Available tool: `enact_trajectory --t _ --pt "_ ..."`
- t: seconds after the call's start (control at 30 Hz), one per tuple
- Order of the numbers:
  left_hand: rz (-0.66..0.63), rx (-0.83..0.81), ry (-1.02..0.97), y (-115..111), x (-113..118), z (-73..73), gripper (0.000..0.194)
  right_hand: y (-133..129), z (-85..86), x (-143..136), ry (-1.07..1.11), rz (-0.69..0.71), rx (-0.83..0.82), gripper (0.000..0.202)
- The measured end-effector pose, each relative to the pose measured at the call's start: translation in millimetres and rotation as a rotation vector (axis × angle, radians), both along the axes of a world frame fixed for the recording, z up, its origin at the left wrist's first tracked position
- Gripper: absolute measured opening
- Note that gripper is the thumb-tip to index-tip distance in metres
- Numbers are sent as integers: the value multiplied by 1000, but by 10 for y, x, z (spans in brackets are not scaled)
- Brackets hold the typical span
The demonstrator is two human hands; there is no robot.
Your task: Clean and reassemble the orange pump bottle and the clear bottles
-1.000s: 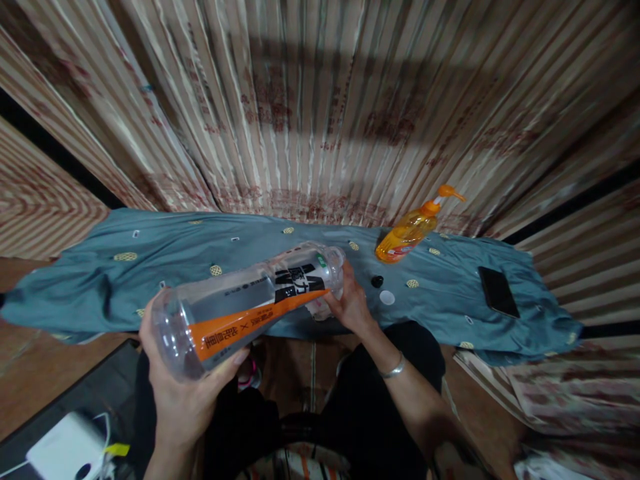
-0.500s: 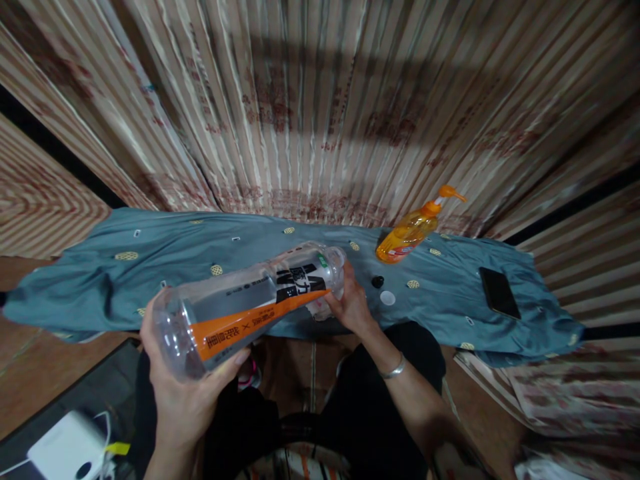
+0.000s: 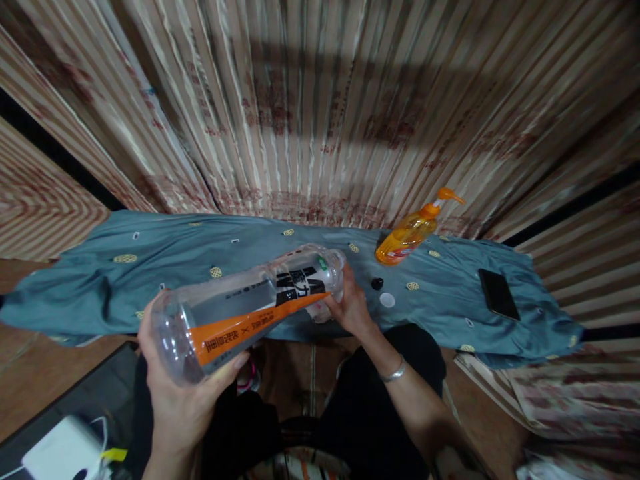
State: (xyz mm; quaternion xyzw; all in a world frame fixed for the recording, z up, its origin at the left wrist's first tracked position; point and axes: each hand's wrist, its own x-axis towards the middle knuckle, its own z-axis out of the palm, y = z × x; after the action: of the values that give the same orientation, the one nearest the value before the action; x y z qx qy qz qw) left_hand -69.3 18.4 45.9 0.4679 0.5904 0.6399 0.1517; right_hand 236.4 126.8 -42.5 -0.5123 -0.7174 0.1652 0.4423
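Observation:
A large clear plastic bottle (image 3: 250, 307) with an orange, black and grey label lies tilted between my hands, its neck pointing right and slightly up. My left hand (image 3: 185, 393) is wrapped round its base at the lower left. At the neck end, my right hand (image 3: 350, 303) grips the bottle, with a silver bracelet on that wrist. Beneath the right hand a pale crumpled item (image 3: 320, 311) partly shows; what it is I cannot tell. Right of the hand lie a small black cap (image 3: 377, 283) and a white translucent disc (image 3: 387, 300).
An orange pump bottle (image 3: 407, 237) stands on the blue-green cloth (image 3: 280, 233), with a black phone (image 3: 499, 294) farther right. Striped curtains hang behind the table. A white device (image 3: 63, 453) with cables sits on a dark surface at the lower left.
The view has shifted very slightly. The clear bottle and both hands are nearly where they were, with the same hold.

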Motion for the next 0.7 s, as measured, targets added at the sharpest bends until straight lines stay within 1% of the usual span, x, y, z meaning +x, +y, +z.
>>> enact_trajectory --t 0.13,0.23,0.4,0.53,0.7 --pt "10 -4 -9 1 -5 -19 140 -6 8 -3 -6 -2 -4 86" --pt "-11 -13 -11 2 0 -20 140 -7 6 -2 -1 2 2 87" --pt "2 36 52 1 19 18 134 -7 -2 3 2 -1 -16 88" --pt "5 23 35 0 20 39 134 -1 -22 10 4 -5 -12 87" --pt "3 10 7 5 4 13 135 7 -41 17 15 12 -3 89"
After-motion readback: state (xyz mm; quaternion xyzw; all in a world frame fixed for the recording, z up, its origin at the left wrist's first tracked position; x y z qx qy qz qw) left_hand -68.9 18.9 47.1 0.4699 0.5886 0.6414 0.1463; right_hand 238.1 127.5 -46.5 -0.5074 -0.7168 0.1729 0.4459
